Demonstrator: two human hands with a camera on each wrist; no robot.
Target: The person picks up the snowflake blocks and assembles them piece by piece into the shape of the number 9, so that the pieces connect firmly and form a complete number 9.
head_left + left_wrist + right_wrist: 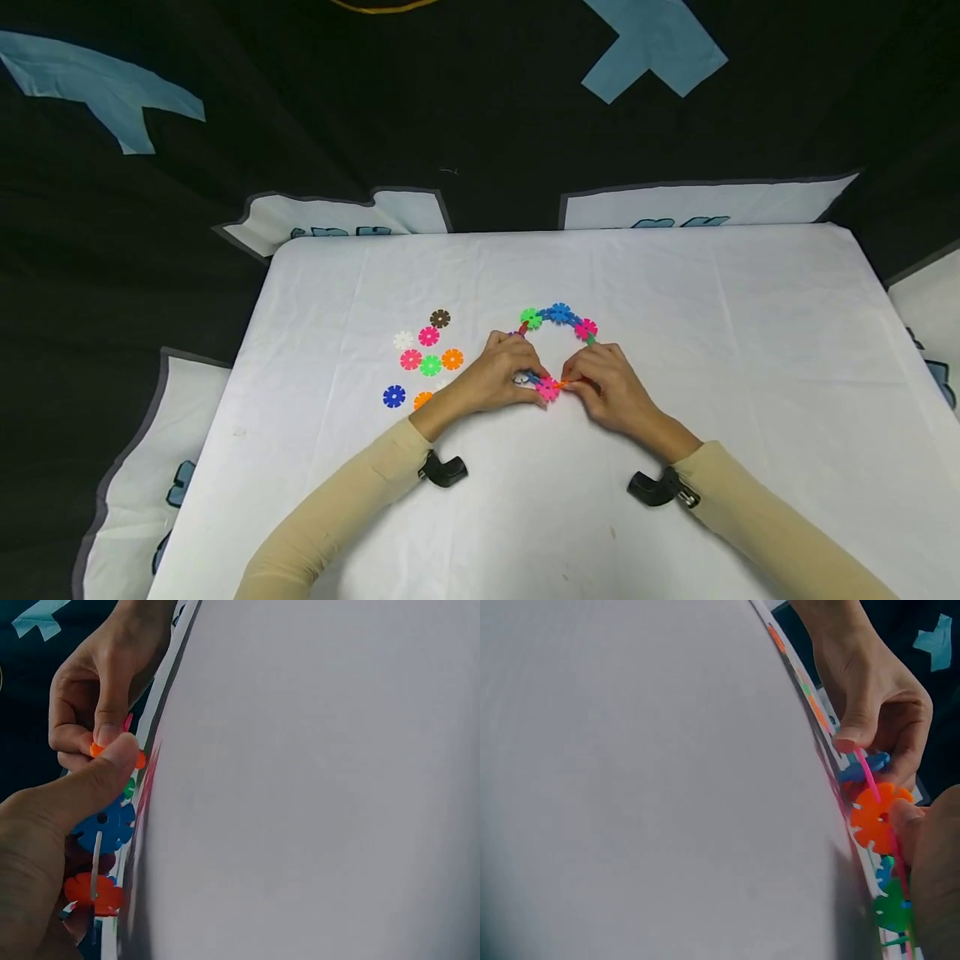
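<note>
Notched plastic flower discs, slotted edge to edge, form a rounded chain whose far side shows a green disc, a blue disc and a pink disc. At its near side, my left hand pinches another pink disc between thumb and fingers. My right hand pinches an orange disc, which meets that pink disc edge-on. Both hands are close together, and the fingers hide part of the chain. A blue disc of the chain shows below the left thumb in the left wrist view.
Loose discs lie left of the left hand, among them a brown disc, a white disc, a green disc and a dark blue disc. The left forearm partly covers another orange disc. White cloth covers the table.
</note>
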